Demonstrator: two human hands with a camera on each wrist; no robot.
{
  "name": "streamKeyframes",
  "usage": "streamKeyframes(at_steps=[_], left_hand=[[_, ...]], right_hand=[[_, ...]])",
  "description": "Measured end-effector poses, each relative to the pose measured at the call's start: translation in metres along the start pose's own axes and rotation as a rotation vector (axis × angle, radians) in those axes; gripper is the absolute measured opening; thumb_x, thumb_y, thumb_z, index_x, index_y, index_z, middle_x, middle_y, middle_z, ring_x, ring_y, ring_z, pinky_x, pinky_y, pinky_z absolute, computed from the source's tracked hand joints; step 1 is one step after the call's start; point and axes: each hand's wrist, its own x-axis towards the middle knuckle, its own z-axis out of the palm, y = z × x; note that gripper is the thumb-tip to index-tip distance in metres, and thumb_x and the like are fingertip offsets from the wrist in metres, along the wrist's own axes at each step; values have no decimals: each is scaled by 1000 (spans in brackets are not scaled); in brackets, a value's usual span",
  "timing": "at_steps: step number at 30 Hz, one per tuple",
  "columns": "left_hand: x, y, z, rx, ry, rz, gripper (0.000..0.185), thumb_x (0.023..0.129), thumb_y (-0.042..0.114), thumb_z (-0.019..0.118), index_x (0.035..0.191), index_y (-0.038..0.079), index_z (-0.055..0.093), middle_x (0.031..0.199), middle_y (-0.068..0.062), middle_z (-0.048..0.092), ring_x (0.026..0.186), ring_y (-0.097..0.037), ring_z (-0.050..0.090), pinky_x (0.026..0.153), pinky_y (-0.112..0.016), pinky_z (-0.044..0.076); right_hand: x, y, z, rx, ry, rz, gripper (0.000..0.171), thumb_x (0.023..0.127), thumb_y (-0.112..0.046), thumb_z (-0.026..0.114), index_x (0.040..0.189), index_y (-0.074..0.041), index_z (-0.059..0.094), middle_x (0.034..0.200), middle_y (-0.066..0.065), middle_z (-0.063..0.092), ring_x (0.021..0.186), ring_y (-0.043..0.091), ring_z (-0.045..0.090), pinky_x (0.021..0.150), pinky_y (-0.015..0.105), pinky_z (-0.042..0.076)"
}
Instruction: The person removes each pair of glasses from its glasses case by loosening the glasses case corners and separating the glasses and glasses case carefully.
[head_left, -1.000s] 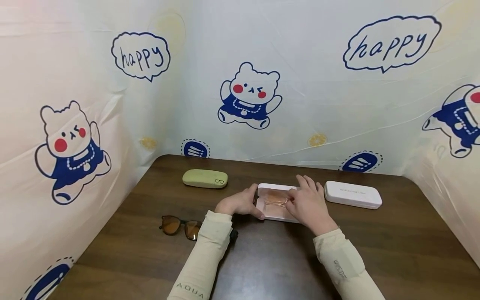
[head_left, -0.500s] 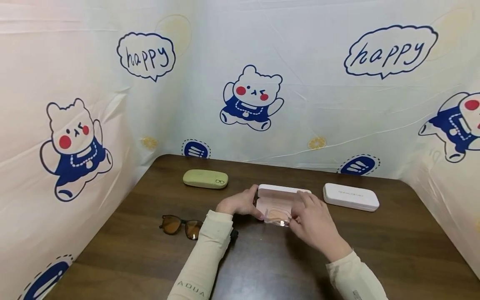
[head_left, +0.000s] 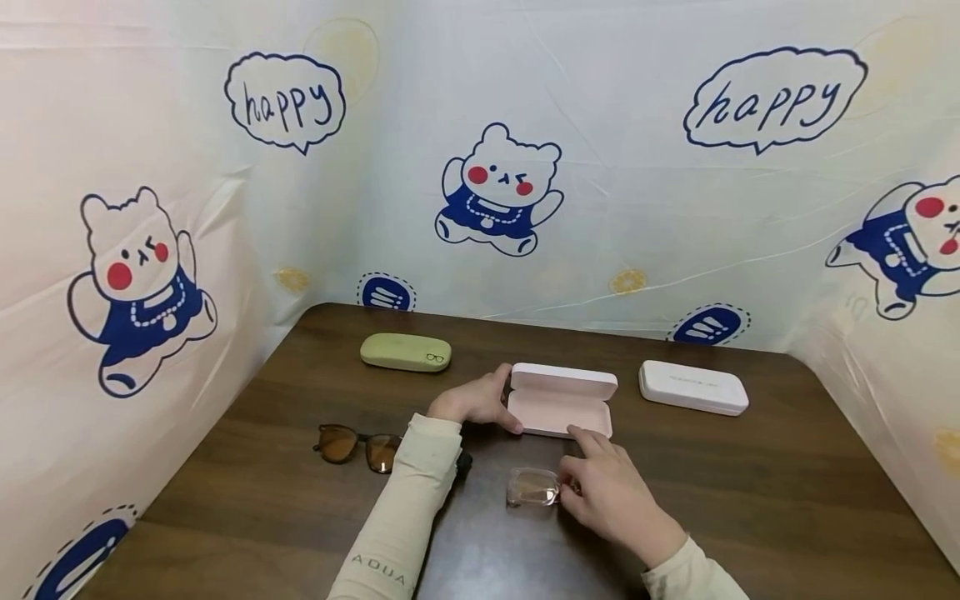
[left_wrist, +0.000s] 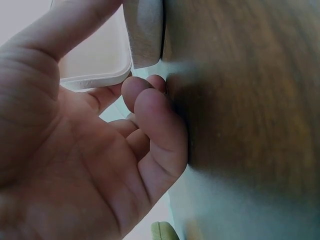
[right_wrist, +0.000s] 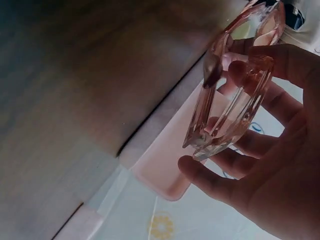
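Clear, pinkish-framed eyeglasses [head_left: 533, 486] are pinched in my right hand [head_left: 615, 496], just above the table in front of the case. In the right wrist view the transparent frame [right_wrist: 212, 72] shows between thumb and fingers. A white eyeglass case [head_left: 558, 413] with pale pink lining lies open at the centre, nothing inside it. My left hand [head_left: 477, 403] grips its left end, thumb at the front corner and fingers toward the back. The left wrist view shows the case's corner [left_wrist: 95, 67] by the thumb.
Dark-lensed sunglasses [head_left: 339, 444] lie left, partly behind my left sleeve [head_left: 408, 517]. A closed green case [head_left: 406, 352] sits at the back left, and a closed white case [head_left: 693, 387] at the right. Printed cloth [head_left: 630, 208] surrounds the brown table [head_left: 750, 500].
My right hand has drawn the clear eyeglasses out of the open case and brought them forward, toward me. My left hand keeps its hold on the case's left end.
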Motion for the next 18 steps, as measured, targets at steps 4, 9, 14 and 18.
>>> streamKeyframes(at_steps=[4,9,14,18], left_hand=[[0,1,0,0,1,-1,93,74,32,91,143,8,34,135,-19,53,120,-28,53,102,-43,42],[1,-1,1,4,-4,-17,92,76,33,90,144,8,34,137,-18,52,121,-27,52,101,-42,42],[2,-1,0,12,-5,-30,95,76,34,90,146,8,32,139,-19,50,124,-28,51,101,-43,43],[1,0,0,6,-9,-23,96,76,34,90,148,7,31,139,-20,50,124,-29,51,101,-44,42]], right_hand=[[1,-4,3,-5,-35,13,11,80,-13,73,77,-18,63,131,27,58,120,42,54,84,61,48],[6,-9,5,-23,-90,24,20,80,-11,73,75,-17,54,122,24,59,109,39,56,72,56,50],[12,-16,7,-53,-88,18,17,80,-13,72,78,-12,56,105,15,57,97,35,56,66,52,50],[15,-18,8,-31,-159,26,16,80,-16,73,82,-9,58,110,17,58,102,37,57,72,55,51]])
